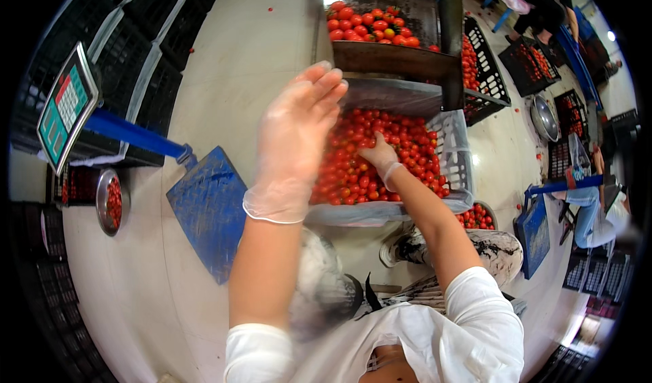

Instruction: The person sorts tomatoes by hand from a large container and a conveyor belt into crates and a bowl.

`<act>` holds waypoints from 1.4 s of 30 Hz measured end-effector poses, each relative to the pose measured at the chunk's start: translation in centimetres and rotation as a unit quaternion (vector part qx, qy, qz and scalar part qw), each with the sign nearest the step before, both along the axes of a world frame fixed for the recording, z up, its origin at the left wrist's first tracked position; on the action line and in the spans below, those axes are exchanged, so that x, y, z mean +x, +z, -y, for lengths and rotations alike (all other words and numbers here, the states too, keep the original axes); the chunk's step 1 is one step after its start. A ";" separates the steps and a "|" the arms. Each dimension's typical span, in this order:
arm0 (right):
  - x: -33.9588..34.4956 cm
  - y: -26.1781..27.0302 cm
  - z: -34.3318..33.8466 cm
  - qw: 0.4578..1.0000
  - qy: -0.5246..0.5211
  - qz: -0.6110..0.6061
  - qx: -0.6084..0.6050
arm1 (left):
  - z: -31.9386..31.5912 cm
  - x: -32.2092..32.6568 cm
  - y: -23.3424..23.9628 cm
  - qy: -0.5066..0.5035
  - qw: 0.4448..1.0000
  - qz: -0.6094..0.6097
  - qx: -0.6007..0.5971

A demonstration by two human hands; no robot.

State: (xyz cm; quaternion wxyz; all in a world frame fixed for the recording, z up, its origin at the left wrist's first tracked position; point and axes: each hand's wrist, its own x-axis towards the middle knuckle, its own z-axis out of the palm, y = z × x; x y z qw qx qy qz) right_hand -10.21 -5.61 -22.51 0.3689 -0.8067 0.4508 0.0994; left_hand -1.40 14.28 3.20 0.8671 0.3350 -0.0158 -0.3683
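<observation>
My left hand [300, 123], in a clear plastic glove, is raised close to the camera over the left side of a lined crate; its fingers are extended and nothing shows in it. Small red cherry tomatoes [364, 181] fill much of the crate [456, 153], which has a translucent plastic liner [356, 215]. My right hand [379, 153], also gloved, reaches down among the tomatoes; its fingertips are partly hidden, so a hold on any tomato cannot be told. Beyond the crate, a metal chute [397, 59] carries more tomatoes [364, 23].
A blue platform scale [209, 215] with a display [69, 107] stands left, beside a metal bowl of tomatoes [108, 202]. Black crates [486, 97] and another blue scale [532, 235] are at right. Other people sit or stand at far right.
</observation>
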 end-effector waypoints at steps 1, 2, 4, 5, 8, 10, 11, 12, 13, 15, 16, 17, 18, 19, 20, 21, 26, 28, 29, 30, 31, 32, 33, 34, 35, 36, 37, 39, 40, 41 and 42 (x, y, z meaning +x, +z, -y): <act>0.2 -0.4 0.1 0.999 -0.033 0.026 0.014 | 0.4 -0.2 0.1 -0.002 1.000 -0.003 0.003; 0.4 -0.9 0.1 0.995 -0.065 0.067 0.035 | 0.8 -0.3 0.2 -0.004 1.000 -0.006 0.007; 0.6 -2.4 0.0 0.986 -0.084 0.122 0.071 | 1.1 -0.4 0.2 -0.008 1.000 -0.002 0.004; 0.6 -3.1 -0.4 0.979 -0.076 0.159 0.098 | 1.4 -0.4 0.1 -0.009 1.000 -0.001 0.002; 1.2 -7.1 -0.8 0.941 -0.057 0.280 0.183 | 4.0 -1.5 0.4 -0.034 0.999 -0.011 -0.004; 3.6 -6.4 -5.0 0.938 0.005 0.248 0.241 | 3.6 -1.2 0.1 -0.024 1.000 -0.009 0.005; 4.5 -5.8 -6.3 0.939 0.037 0.230 0.254 | 3.7 -1.2 0.2 -0.024 1.000 -0.009 0.006; 5.0 -5.4 -7.3 0.938 0.069 0.216 0.262 | 3.8 -1.3 0.2 -0.026 1.000 -0.011 0.006; 5.4 -4.9 -7.6 0.938 0.105 0.205 0.260 | 3.9 -1.4 0.2 -0.028 1.000 -0.013 0.006; 5.2 -3.5 -6.5 0.942 0.175 0.206 0.199 | 3.9 -1.4 0.1 -0.027 0.999 -0.016 0.008; 4.4 -2.9 -4.9 0.949 0.202 0.213 0.118 | 4.0 -1.3 -0.3 -0.027 0.999 -0.019 0.008; 3.5 -1.8 -3.4 0.954 0.213 0.209 -0.004 | 3.6 -1.2 -0.3 -0.021 1.000 -0.019 0.009; 2.0 -0.7 -1.3 0.957 0.210 0.108 -0.167 | 3.4 -1.0 -0.7 -0.015 1.000 -0.018 0.012; 0.1 0.3 1.3 0.944 0.231 -0.002 -0.238 | 3.3 -1.0 -0.5 -0.011 1.000 -0.015 0.013; -1.9 0.3 2.9 0.944 0.163 -0.012 -0.288 | 3.2 -1.0 -0.3 -0.008 1.000 -0.012 0.014; -4.0 -0.2 4.7 0.927 0.192 -0.101 -0.306 | 3.1 -0.9 -0.2 -0.010 1.000 -0.011 0.010; -8.1 -1.2 7.1 0.936 0.262 -0.138 -0.191 | 2.9 -0.3 -0.3 -0.015 1.000 -0.012 0.001; -8.5 -2.3 8.8 0.945 0.269 -0.120 -0.144 | 3.2 -0.4 -0.1 -0.020 1.000 -0.014 -0.005; -8.7 -2.7 9.0 0.943 0.270 -0.130 -0.147 | 3.1 -0.4 0.0 -0.019 1.000 -0.015 -0.006; -8.5 -2.7 9.0 0.939 0.275 -0.140 -0.150 | 2.9 -0.3 -0.1 -0.015 1.000 -0.013 -0.005; -8.3 -2.7 8.8 0.936 0.280 -0.151 -0.153 | 2.7 -0.2 -0.2 -0.011 1.000 -0.010 -0.004; -8.6 -2.7 8.4 0.940 0.271 -0.123 -0.164 | 2.4 -0.1 -0.3 -0.007 1.000 -0.008 -0.003; -9.0 -2.9 8.8 0.943 0.280 -0.101 -0.148 | 2.4 -0.1 -0.3 -0.004 1.000 -0.007 -0.003; -9.5 -3.4 9.8 0.946 0.286 -0.079 -0.131 | 2.5 -0.1 -0.2 -0.004 1.000 -0.007 -0.004; -10.0 -4.0 10.7 0.948 0.291 -0.058 -0.114 | 2.5 -0.2 -0.1 -0.004 1.000 -0.006 -0.005; -9.9 -4.2 11.2 0.962 0.245 -0.046 -0.112 | 2.5 -0.1 -0.1 -0.004 1.000 -0.006 -0.005; -10.2 -3.4 11.5 0.984 0.171 0.010 -0.043 | 2.5 0.0 -0.1 -0.006 1.000 -0.006 -0.005; -9.9 -4.2 13.1 0.971 0.159 0.167 -0.066 | 2.6 0.1 -0.1 -0.009 1.000 -0.007 -0.005; -9.9 -3.9 13.8 0.976 0.118 0.181 -0.020 | 2.7 0.0 -0.1 -0.011 1.000 -0.008 -0.006; -10.3 -3.3 14.7 0.977 0.076 0.195 0.026 | 2.9 -0.1 -0.1 -0.014 1.000 -0.010 -0.007; -9.6 -1.8 14.5 0.983 0.052 0.141 0.106 | 2.5 0.1 -0.4 -0.008 1.000 -0.010 -0.004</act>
